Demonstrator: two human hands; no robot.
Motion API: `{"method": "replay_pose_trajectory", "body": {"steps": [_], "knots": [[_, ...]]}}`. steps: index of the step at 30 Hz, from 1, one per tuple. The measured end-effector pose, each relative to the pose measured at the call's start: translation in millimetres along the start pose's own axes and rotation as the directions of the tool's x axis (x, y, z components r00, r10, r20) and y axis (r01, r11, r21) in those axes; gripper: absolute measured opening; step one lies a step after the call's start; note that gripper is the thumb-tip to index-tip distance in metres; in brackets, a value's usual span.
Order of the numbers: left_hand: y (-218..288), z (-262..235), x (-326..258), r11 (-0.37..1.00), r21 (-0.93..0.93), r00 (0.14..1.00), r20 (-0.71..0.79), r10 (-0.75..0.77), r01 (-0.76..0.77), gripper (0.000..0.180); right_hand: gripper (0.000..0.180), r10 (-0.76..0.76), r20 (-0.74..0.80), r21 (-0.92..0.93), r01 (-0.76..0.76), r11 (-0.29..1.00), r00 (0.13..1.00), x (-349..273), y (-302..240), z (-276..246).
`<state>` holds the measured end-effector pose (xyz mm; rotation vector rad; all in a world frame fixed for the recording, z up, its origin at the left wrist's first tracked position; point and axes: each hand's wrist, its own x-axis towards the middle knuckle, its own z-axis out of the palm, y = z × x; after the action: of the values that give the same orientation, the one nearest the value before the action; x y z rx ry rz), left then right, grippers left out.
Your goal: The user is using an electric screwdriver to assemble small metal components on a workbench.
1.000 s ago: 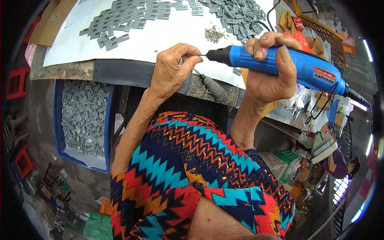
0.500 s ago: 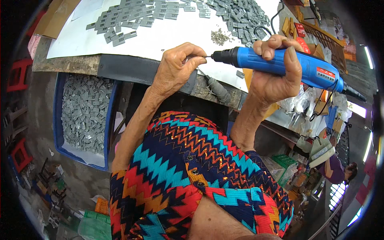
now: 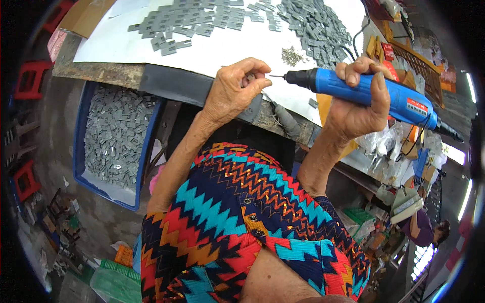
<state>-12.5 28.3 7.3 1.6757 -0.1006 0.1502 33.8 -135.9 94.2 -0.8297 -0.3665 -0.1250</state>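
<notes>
Red plastic stools [image 3: 31,80] stand at the far left on the floor, and just right of them a blue bin [image 3: 81,146] full of small grey plastic pieces sits below the table edge. Above it, a white sheet [image 3: 116,45] covers the worn wooden table, and flat grey parts [image 3: 192,22] lie on it in rows on the far side, heaped into a loose pile [image 3: 316,28] further right. Near the middle, the left hand [image 3: 235,93] hovers over the near edge of the table, its fingers [image 3: 255,68] curled and pinched narrowly around something small and grey; what that piece is cannot be made out. Just right of those fingertips, with a small gap between, is the thin metal bit of a blue electric screwdriver [image 3: 369,93], pointing left at the pinched piece. The right hand [image 3: 358,108] is wrapped tight around the tool's blue body, thumb on the near side and fingers over the top. A black cable leaves the screwdriver's right end. A little heap of small screws [image 3: 292,55] lies on the sheet beyond the bit. Below, a zigzag-patterned garment [image 3: 242,222] fills the near view.
</notes>
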Motion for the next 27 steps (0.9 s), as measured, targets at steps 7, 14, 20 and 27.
{"method": "replay_pose_trajectory", "body": {"steps": [7, 14, 20, 27], "knots": [[6.3, -14.1, -2.9, 0.993, 0.069, 0.987, -0.122, 0.102, -0.094, 0.014, 0.019, 0.007, 0.019, -0.037, -0.006, 0.999, 1.000, -0.1, -7.3, -7.9], [-8.0, -83.8, 2.1, 0.836, 0.548, 0.878, -0.391, 0.277, -0.020, 0.011, 0.021, -0.006, 0.022, -0.085, 0.008, 0.996, 1.000, 0.1, -3.8, -12.7], [-15.0, -117.5, 0.9, 0.680, 0.733, 0.926, -0.267, 0.266, 0.016, 0.019, 0.021, -0.003, 0.012, -0.109, 0.005, 0.994, 1.000, 0.2, -1.4, -15.5], [-19.7, -116.6, 7.7, 0.610, 0.792, 0.969, -0.149, 0.199, -0.003, 0.020, 0.022, -0.003, 0.047, -0.178, 0.012, 0.984, 0.999, -3.8, -0.8, -15.8]]}}
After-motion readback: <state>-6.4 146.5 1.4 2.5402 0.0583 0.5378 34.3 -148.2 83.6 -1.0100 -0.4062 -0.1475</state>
